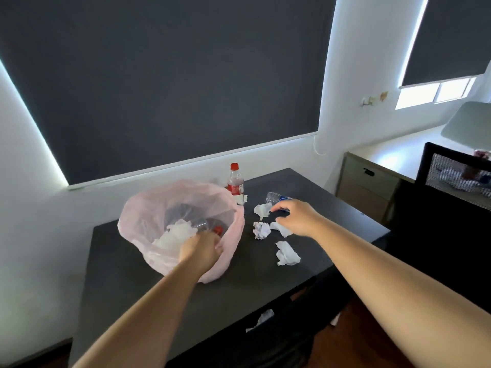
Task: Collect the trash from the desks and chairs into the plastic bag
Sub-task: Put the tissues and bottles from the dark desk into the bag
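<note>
A pink plastic bag (148, 211) stands open on the dark desk (239, 282), holding white tissue and a clear bottle with a red cap. My left hand (200, 251) grips the bag's near rim. My right hand (297, 217) hovers over crumpled tissues, fingers spread, holding nothing. One tissue (262, 210) lies at its fingertips, another (261, 230) just below, a third (282, 229) partly under the palm, and one more (287, 254) nearer me. A clear bottle with a blue label (276, 197) lies beyond the hand. A red-capped bottle (235, 183) stands upright behind the bag.
A white tissue (261, 318) lies on a dark chair seat below the desk's front edge. To the right stand a black mesh chair (451, 176) and a light wooden drawer unit (369, 181). Dark blinds cover the windows behind the desk.
</note>
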